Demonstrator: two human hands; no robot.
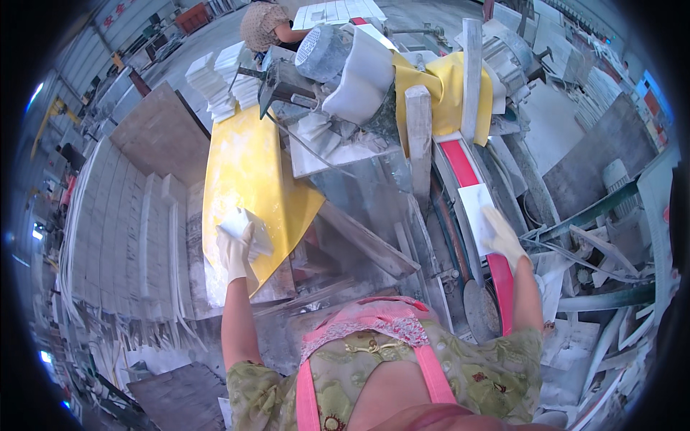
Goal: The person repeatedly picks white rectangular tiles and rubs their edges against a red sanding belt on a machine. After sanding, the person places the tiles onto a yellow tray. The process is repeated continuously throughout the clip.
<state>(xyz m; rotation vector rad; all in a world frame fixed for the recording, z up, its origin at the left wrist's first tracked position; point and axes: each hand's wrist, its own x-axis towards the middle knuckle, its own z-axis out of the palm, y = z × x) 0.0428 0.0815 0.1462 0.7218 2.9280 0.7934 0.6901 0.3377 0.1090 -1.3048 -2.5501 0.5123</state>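
My left hand (233, 251), in a pale glove, is closed around a small stack of white tiles (256, 237). The stack is over a yellow sheet (244, 158) draped on a bench at the left. At the right, a white rectangular tile (472, 205) lies on a narrow red belt (458, 164). My right hand (504, 235), gloved too, rests on the near part of that tile with its fingers stretched out. Whether its fingertips hook over the tile's edge is hard to make out.
A motor (323, 54) with a white curved cover stands ahead, beside yellow cloth (449, 79) hung over the belt. White tile stacks (233, 79) sit at the bench's far end. Another person (267, 27) works beyond. Grey slabs (126, 230) line the left; wooden posts (418, 136) flank the belt.
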